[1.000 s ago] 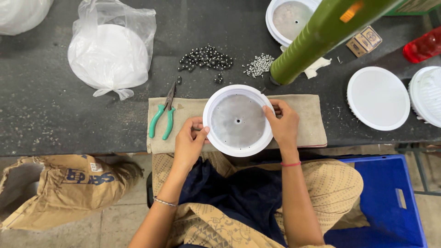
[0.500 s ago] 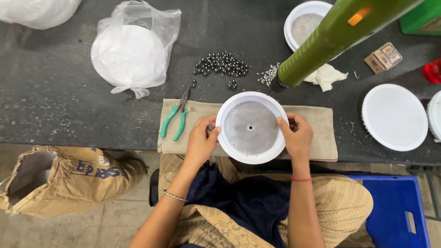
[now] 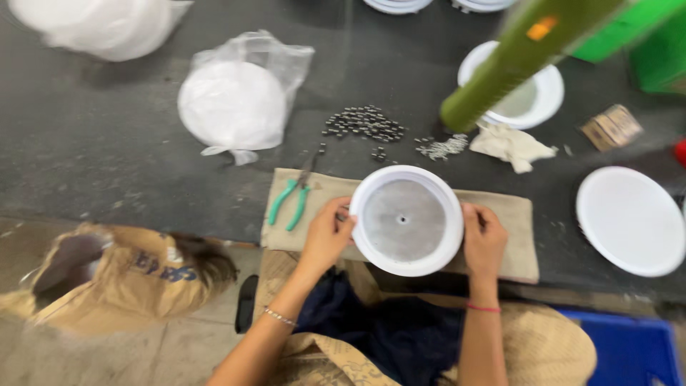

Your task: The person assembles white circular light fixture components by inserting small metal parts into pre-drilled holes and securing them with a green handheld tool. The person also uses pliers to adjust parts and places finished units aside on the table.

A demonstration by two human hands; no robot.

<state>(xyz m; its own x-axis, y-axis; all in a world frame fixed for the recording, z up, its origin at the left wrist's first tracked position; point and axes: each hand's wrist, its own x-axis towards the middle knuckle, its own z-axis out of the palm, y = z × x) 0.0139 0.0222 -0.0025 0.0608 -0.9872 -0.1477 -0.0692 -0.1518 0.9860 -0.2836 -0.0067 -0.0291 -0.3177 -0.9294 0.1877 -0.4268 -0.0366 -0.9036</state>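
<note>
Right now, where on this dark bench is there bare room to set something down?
The widest bare stretch of the dark bench lies left of the bagged white discs, running down to the front edge. A smaller patch sits between the cloth mat and the white plate. Crowded: above the mat, with metal beads, pliers, a green tube.

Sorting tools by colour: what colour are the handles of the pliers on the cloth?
Green, seen in the head view: the pliers lie on the cloth.

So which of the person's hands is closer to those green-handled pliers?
Left. The left hand grips the white round dish just right of the pliers; the right hand holds the dish's far side.
</note>
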